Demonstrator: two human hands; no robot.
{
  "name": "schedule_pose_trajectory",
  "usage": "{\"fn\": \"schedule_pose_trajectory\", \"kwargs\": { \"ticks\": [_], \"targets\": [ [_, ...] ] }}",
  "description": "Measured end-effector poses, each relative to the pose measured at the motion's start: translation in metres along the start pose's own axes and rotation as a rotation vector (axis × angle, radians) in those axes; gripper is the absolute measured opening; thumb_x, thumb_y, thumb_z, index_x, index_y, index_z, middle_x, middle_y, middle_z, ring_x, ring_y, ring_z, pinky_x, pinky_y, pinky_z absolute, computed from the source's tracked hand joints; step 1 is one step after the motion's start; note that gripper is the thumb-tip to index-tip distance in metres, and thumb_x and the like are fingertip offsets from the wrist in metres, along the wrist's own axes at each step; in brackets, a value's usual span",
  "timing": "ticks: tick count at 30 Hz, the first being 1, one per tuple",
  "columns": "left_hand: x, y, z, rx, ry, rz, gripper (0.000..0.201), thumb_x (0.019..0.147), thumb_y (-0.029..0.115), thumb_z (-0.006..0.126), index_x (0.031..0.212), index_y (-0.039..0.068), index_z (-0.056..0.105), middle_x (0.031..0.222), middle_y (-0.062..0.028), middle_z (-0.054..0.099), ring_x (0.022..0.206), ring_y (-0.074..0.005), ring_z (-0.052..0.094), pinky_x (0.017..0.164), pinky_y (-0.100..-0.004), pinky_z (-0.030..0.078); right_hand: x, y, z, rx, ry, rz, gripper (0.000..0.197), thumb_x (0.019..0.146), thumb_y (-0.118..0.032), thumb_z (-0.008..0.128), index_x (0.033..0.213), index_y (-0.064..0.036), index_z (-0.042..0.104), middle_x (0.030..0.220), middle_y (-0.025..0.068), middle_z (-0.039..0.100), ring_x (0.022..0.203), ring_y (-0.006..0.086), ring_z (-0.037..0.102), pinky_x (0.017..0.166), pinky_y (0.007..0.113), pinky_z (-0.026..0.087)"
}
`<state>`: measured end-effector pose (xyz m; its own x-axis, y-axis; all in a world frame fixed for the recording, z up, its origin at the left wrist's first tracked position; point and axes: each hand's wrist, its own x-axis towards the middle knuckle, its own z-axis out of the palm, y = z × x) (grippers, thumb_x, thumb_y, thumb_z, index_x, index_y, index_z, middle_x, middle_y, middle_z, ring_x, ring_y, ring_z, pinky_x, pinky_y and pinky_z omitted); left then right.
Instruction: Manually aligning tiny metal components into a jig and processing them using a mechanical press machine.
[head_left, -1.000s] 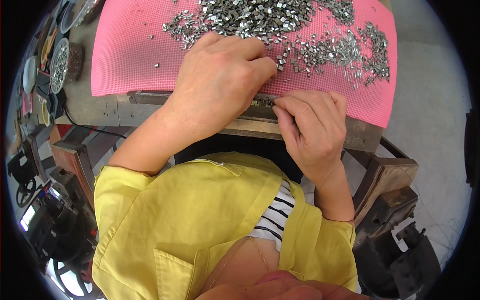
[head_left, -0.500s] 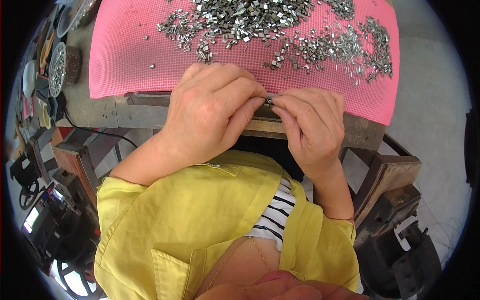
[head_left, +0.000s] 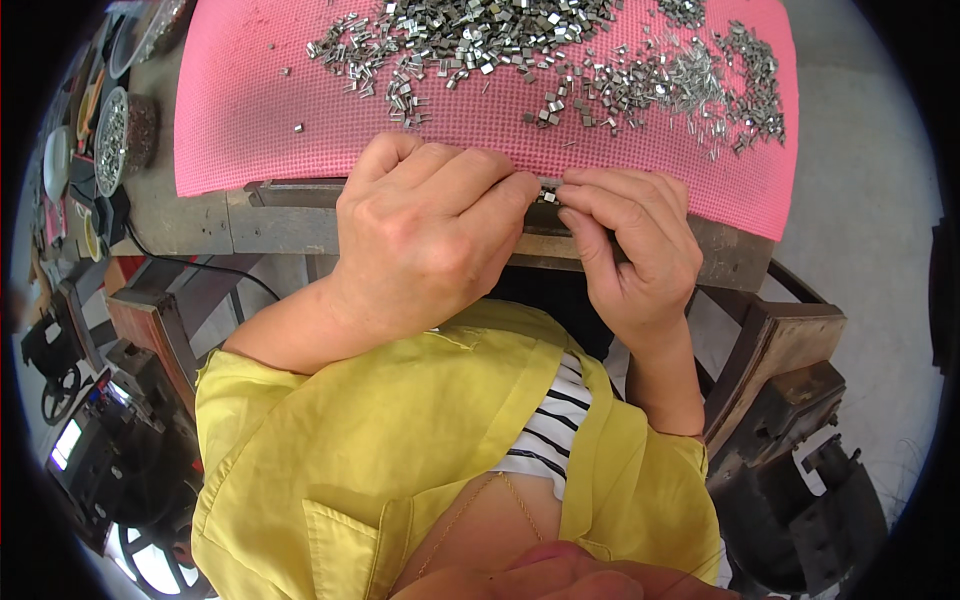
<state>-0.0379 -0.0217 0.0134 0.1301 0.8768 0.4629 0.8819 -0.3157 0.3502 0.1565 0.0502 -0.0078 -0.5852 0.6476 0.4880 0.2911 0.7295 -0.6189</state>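
Note:
At the near edge of the pink mat, my left hand (head_left: 432,222) is closed, thumb and forefinger pressed together. What it pinches, if anything, is hidden behind the fingers. My right hand (head_left: 632,235) curls in from the other side, fingertips drawn close together; I cannot make out what they hold. In the gap between the two hands, small shiny metal pieces (head_left: 548,197) show on a dark metal bar (head_left: 300,193) running along the table edge. Beyond my hands, a large heap of small square metal pieces (head_left: 490,40) is spread over the pink mat (head_left: 250,120).
Thin metal pins (head_left: 700,90) lie scattered on the right of the mat. A clear tub of small metal parts (head_left: 113,145) stands at the left on the wooden table (head_left: 280,228). A black cable (head_left: 195,262) hangs below the table's edge. Dark machinery (head_left: 800,520) stands at lower right.
My left fingers have rolled forward and the thumb is now hidden. The right hand has shifted slightly right, widening the gap, so more of the shiny pieces show.

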Motion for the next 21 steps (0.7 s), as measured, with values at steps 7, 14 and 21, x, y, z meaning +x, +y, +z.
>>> {"fn": "schedule_pose_trajectory", "kwargs": {
  "ticks": [7,14,21],
  "targets": [
    [0.010,0.009,-0.009,0.050,-0.174,-0.071,0.019,0.077,0.005,0.076,0.096,0.009,0.075,0.090,-0.0008,0.070,0.075,-0.0204,0.066,0.071,-0.0343,0.046,0.001,-0.004,0.006,-0.077,0.024,-0.014,0.024,0.075,-0.001,0.079,0.098,-0.0054,0.072,0.098,0.0053,0.072,0.087,0.0246,0.067,0.081,0.038,0.046],
    [0.013,0.005,-0.011,0.034,-0.229,-0.081,0.019,0.078,0.005,0.076,0.097,0.008,0.075,0.089,-0.0015,0.070,0.076,-0.0214,0.066,0.070,-0.0353,0.045,0.001,-0.009,0.009,-0.151,0.037,-0.032,0.027,0.074,0.001,0.078,0.099,-0.0052,0.072,0.098,0.0054,0.071,0.086,0.0248,0.066,0.081,0.038,0.046],
    [0.015,0.006,-0.011,-0.012,-0.211,-0.127,0.016,0.079,0.005,0.075,0.095,0.008,0.076,0.089,-0.0020,0.070,0.075,-0.0226,0.065,0.068,-0.0357,0.044,0.004,-0.012,0.009,-0.114,0.028,0.019,0.027,0.072,0.000,0.078,0.097,-0.0060,0.071,0.095,0.0047,0.070,0.085,0.0248,0.065,0.080,0.038,0.045]
  ]
}}
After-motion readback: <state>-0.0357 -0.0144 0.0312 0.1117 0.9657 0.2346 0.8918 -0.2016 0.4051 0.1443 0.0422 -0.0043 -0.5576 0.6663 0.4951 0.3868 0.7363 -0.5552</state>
